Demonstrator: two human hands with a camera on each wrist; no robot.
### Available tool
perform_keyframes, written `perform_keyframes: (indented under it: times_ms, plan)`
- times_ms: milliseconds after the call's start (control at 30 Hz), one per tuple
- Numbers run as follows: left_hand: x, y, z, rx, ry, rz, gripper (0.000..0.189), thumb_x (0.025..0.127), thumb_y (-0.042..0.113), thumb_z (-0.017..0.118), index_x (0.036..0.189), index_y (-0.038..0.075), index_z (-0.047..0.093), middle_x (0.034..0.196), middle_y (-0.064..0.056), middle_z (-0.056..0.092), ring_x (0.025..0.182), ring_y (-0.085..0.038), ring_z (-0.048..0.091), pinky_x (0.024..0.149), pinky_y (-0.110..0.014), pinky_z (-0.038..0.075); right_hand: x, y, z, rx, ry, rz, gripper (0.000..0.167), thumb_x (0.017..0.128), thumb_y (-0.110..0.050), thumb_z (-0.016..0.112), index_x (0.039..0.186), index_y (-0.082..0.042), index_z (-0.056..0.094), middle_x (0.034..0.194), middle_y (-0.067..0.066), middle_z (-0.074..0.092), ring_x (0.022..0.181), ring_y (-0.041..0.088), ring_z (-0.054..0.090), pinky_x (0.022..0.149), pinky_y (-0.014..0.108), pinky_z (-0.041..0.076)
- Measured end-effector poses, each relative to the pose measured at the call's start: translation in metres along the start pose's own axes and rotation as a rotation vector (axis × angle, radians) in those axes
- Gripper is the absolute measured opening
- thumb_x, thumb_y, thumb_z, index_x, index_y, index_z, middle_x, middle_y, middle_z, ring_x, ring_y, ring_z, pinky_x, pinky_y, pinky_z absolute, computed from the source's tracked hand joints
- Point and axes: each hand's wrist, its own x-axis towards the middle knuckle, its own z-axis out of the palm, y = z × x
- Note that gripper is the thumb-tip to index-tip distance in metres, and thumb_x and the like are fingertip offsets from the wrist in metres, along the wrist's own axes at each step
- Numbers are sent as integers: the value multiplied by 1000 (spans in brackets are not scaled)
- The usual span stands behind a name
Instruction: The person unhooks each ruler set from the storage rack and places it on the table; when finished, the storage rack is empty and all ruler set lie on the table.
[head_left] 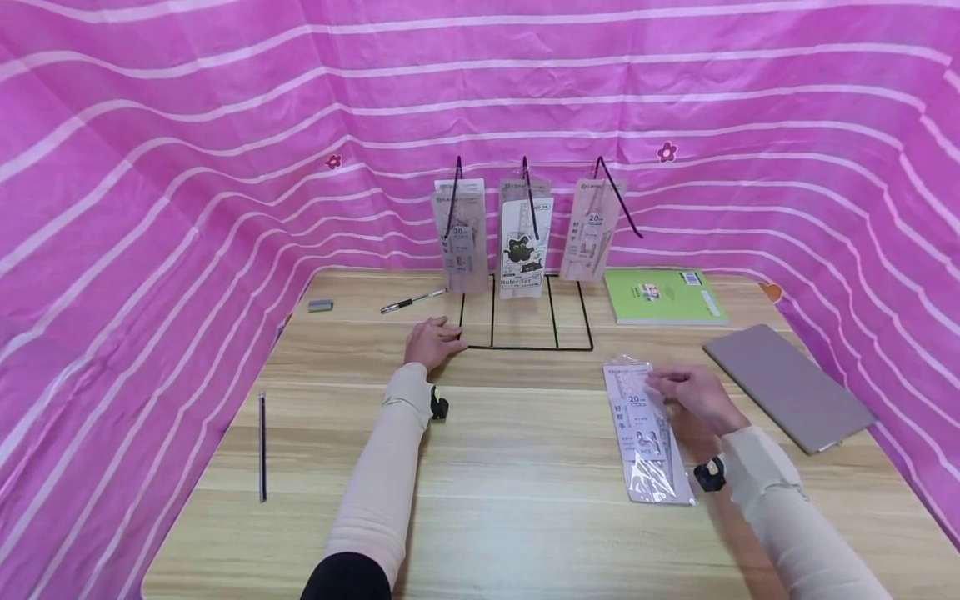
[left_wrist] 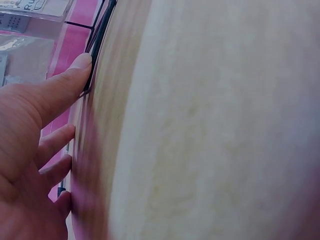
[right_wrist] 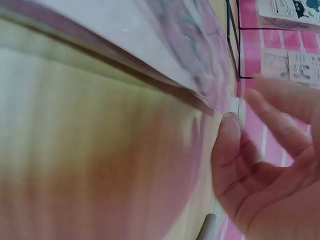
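At the near left corner of the black wire rack [head_left: 528,348], the left hand [head_left: 433,343] touches the frame, fingers extended, not wrapped round it. Rack looks light but stiff, likely to skid or tip if knocked; best steadied by that bottom bar. Further right, hanging packets [head_left: 588,237] dangle from its hooks and would probably swing if bumped. Right of the rack, nearer the person, a separate ruler packet [head_left: 637,417] sits on or just above the worktop [head_left: 517,467]. Judged light and flat; glossy film probably slippery, contents fairly stiff, thin rulers might snap if bent. Take it by the tab end or across both long edges, not by loose film. Right hand [head_left: 701,396] is at its far right edge, fingers relaxed, no firm pinch. Views: only head takes in the eraser [head_left: 320,306] and dark pencil [head_left: 262,446] at far left. Left wrist shows the thumb [left_wrist: 82,61] against the wire, other fingers clear of it, hard to read from head. Right wrist shows a gap between thumb and fingers that head hides, plus shadow along the packet's edge; can't tell whether it's slightly raised.
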Motion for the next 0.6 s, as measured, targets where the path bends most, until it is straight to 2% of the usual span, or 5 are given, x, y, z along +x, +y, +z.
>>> perform_keyframes:
  times_ms: [67,200,300,433,600]
  plan:
    - [0,0,0,-8,-4,-3,42,86,35,79,123,17,71,154,-12,46,148,-38,34,121,-56,24,6,-4,-5,19,29,-38,47,102,-29,60,141,-2,54,131,26,64,100,23,69,84,34,57]
    - [-1,-2,-1,-20,-13,-22,43,87,35,78,125,17,71,156,-12,44,149,-39,30,121,-56,22,25,-15,-14,80,138,-188,55,102,-36,61,143,-1,52,132,24,62,97,10,68,85,30,58]
    - [-1,-2,0,-22,-13,-30,43,87,35,78,125,18,71,156,-11,45,150,-38,30,122,-56,22,42,-27,-20,153,228,-324,52,100,-29,64,138,4,54,118,2,69,92,-1,64,81,21,58]
    - [0,-1,2,-5,-8,-19,41,87,36,78,124,18,71,155,-10,46,149,-37,32,122,-53,24,57,-53,-26,204,324,-469,43,97,-15,68,131,10,58,101,-23,68,89,-5,63,76,13,55]
    - [-2,-1,2,-21,6,-16,41,86,36,79,122,18,73,154,-10,48,148,-38,33,121,-54,25,70,-90,-31,203,391,-526,38,95,-9,70,127,9,62,103,-17,70,92,-5,61,72,9,49]
